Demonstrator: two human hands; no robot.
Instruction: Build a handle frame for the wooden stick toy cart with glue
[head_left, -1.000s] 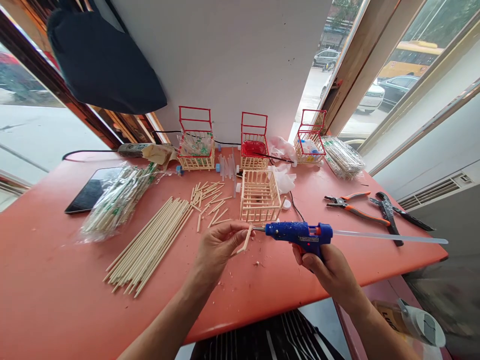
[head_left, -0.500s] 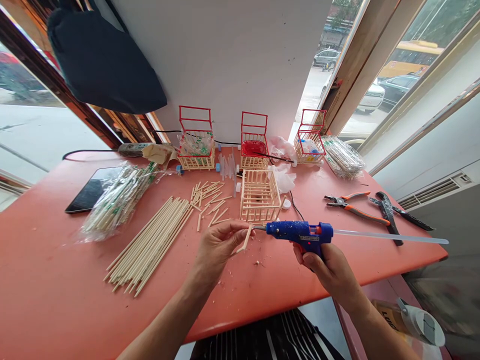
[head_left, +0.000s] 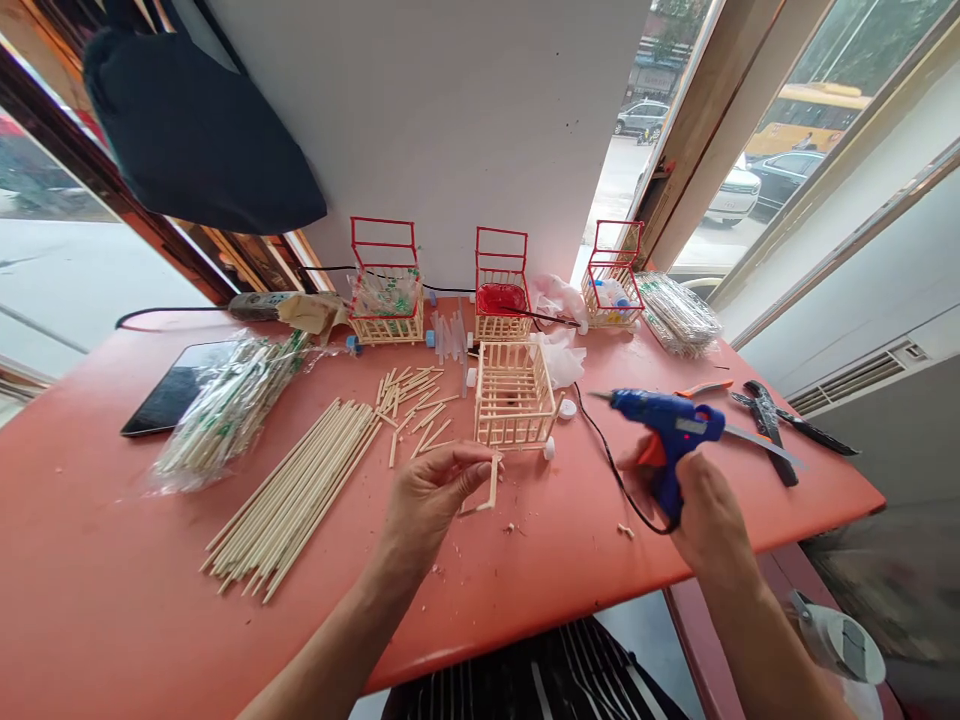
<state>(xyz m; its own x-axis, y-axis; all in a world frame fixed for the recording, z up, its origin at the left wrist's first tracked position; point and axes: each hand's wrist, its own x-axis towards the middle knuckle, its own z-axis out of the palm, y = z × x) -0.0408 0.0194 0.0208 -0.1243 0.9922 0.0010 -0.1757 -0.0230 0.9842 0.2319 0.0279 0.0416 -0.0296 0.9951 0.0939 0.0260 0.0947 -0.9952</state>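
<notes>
Between the thumb and fingers of my left hand (head_left: 431, 500) is a small piece of joined wooden sticks (head_left: 493, 485), bent at a corner. My right hand (head_left: 709, 500) grips a blue hot glue gun (head_left: 667, 415) by its handle, its nozzle pointing left and a clear glue stick (head_left: 765, 445) sticking out of the back. Just beyond my left hand stands a small cart basket (head_left: 514, 400) built of wooden sticks, with white caps as wheels. Short cut sticks (head_left: 412, 400) lie left of it, beside a bundle of long sticks (head_left: 300, 495).
Three finished-looking carts with red handles (head_left: 386, 300) line the wall. Pliers (head_left: 769, 425) lie at the right, partly behind the glue gun. Bagged sticks (head_left: 232, 410) rest over a dark tablet (head_left: 169, 390) at the left. The gun's black cord (head_left: 600, 440) loops over the table.
My right hand has drawn the glue gun to the right and up, away from the stick piece, tilting it. My left hand stays nearly in place, still pinching the piece.
</notes>
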